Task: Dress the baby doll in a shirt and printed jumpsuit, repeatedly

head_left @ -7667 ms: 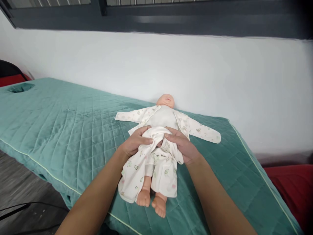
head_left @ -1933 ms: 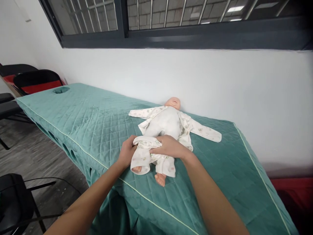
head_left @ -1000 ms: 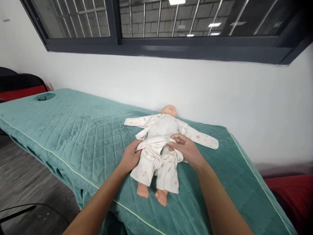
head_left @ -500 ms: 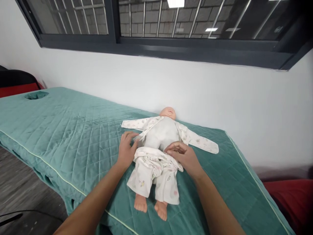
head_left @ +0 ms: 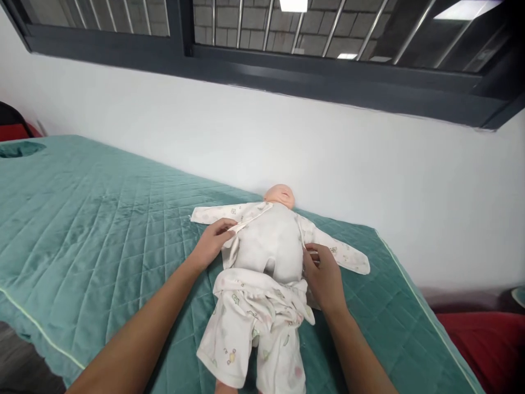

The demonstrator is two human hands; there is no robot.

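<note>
1. The doll (head_left: 273,235) is lying on the bed (head_left: 102,230), pointing toward 12 o'clock, trousers (head_left: 232,334) bunching at 6.
2. At the doll's 9 o'clock, the left hand (head_left: 213,239) is pinching the open shirt (head_left: 227,213); at 4, the right hand (head_left: 324,276) is curling beside its other edge, grip unclear.
3. Shirt-straightening is seemingly underway; the next move is probably calling for securing both edges.

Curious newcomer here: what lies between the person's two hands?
In the head view, the doll's pale cloth torso lies between the left hand and right hand, its patterned jacket open in front.
</note>
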